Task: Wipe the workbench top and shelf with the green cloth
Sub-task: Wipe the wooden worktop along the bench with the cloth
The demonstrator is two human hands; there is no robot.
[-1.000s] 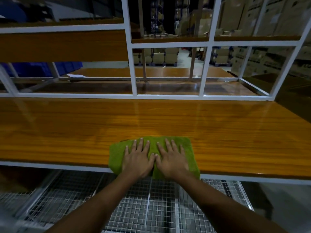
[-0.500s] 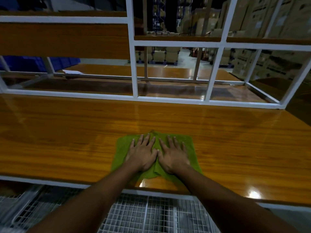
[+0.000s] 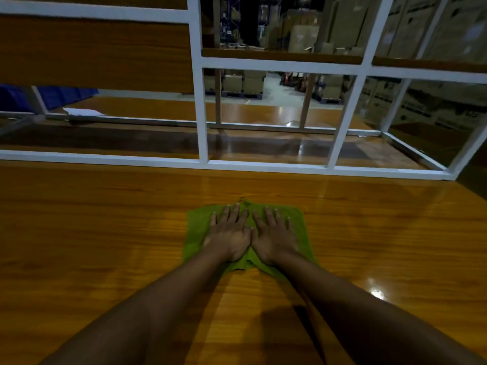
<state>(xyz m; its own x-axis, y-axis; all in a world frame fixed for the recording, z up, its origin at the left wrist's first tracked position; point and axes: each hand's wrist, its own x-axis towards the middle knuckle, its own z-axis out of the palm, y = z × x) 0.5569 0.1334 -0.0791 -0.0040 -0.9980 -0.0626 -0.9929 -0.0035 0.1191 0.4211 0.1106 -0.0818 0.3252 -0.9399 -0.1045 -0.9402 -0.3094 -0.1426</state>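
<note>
The workbench top (image 3: 105,233) is wood-grained board with a smooth, glossy finish that throws back bright glints of light. The shelf (image 3: 263,148) behind it has the same polished wood look, with reflections lying on it. The cloth (image 3: 196,233) is green fabric, matt and slightly fuzzy, like towelling. The frame (image 3: 199,101) is smooth white-painted metal with a soft sheen. The boxes (image 3: 303,38) far behind look like matt brown cardboard.

Left hand (image 3: 229,239) and right hand (image 3: 274,239) press green cloth (image 3: 195,233) on workbench top (image 3: 105,233)
</note>
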